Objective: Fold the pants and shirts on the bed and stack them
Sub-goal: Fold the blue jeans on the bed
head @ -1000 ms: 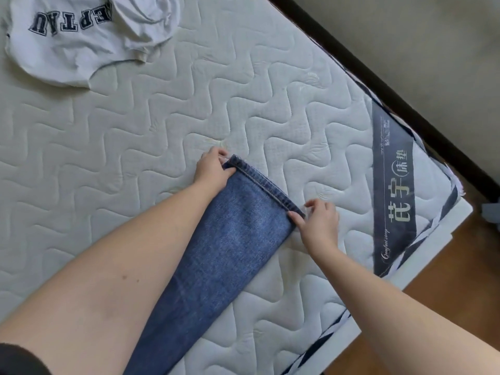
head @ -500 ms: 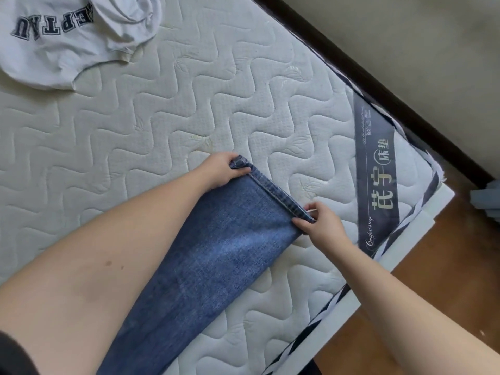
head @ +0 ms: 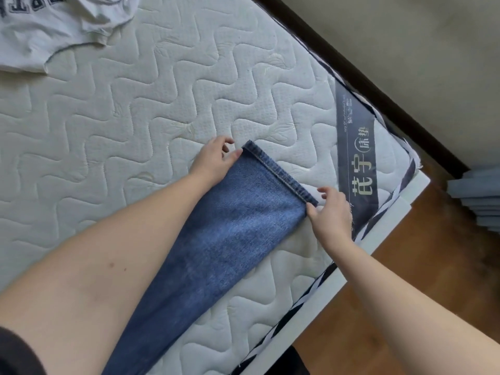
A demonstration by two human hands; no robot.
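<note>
Blue jeans [head: 238, 228] lie flat on the quilted white mattress [head: 135, 117], one leg running from the lower left up to a stitched hem near the middle. My left hand [head: 213, 163] sits at the hem's left corner; its thumb touches the denim edge and the fingers are loosely curled beside it. At the hem's right corner my right hand [head: 331, 215] pinches the denim between thumb and fingers. A crumpled white shirt [head: 40, 36] with dark lettering lies at the top left, partly out of view.
The mattress corner with a dark label strip [head: 357, 158] is just right of my right hand, with wooden floor [head: 405, 266] beyond. A stack of grey slabs [head: 479, 196] stands on the floor at the right edge. A dark baseboard [head: 351, 63] runs along the wall.
The view has shifted so the shirt sits farther up and left. My left hand's fingers have lifted off the hem corner; the right hand stays at its corner.
</note>
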